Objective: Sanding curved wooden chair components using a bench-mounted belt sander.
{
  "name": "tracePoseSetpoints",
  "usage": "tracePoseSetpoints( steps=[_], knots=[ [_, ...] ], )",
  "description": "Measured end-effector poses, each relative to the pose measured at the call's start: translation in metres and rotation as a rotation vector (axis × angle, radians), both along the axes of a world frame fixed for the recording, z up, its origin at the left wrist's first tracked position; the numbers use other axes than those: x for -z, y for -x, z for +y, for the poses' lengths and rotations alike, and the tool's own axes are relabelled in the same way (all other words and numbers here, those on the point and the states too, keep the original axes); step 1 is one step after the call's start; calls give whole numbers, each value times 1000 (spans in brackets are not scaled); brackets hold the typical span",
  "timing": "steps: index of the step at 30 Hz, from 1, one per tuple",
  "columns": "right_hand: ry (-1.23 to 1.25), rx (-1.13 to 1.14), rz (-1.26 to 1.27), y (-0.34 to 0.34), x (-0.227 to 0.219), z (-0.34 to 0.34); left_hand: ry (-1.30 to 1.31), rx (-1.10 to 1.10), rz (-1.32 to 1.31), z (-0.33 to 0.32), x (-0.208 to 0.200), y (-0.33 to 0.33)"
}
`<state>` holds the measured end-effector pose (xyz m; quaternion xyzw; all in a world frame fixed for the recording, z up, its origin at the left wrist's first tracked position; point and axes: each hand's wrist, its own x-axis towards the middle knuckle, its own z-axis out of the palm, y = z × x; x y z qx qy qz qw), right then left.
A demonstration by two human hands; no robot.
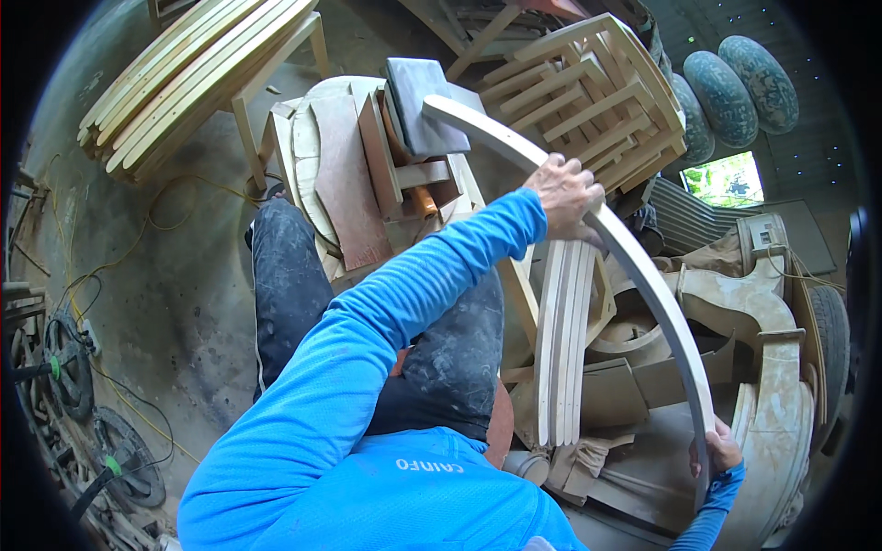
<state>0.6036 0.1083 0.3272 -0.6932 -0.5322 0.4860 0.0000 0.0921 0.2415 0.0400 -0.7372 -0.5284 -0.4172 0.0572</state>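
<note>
A long, curved wooden strip (647,268) arcs from the upper middle to the lower right, held in both my hands. My left hand (568,197) wraps over its upper part, with the left forearm reaching across my body. Near the strip's lower end, my right hand (719,450) grips it, some fingers hidden behind the wood. The strip's far end lies against or just over a grey, flat-faced block (418,96); contact cannot be made out. That block sits on a wooden stand (354,184) with boards and an orange cylinder (424,201) in it.
Straight light slats (562,340) lie beside the strip. Curved slats (197,69) are piled on a trestle at far left, and wooden frames (588,101) are stacked at far right. A large carved piece (735,294) stands at right. A yellow cord (138,246) crosses the floor.
</note>
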Motion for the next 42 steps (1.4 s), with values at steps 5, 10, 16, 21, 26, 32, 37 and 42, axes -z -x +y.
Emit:
tracePoseSetpoints(
  steps=[5,10,16,21,26,32,37,42],
  knots=[
    [-375,-187,-95,44,22,-36,-139,-57,-34,21,-12,36],
    [-925,-500,-506,49,4,-56,-303,-75,-116,2,-44,70],
    [-1166,-634,-841,13,-91,-18,-385,-246,-255,-42,-53,64],
    [-1328,-842,-857,63,-166,-4,-335,-265,-369,-68,-63,49],
    [-1666,-1158,-1053,117,-111,-1,-324,-240,-403,-68,-17,57],
    [-1534,-1079,-1095,113,3,7,-105,-63,-255,-81,17,64],
    [-1235,-1062,-842,112,150,24,251,-192,-64,-67,50,81],
    [-878,-955,-548,148,290,35,321,-355,141,-41,90,135]
  ],
)
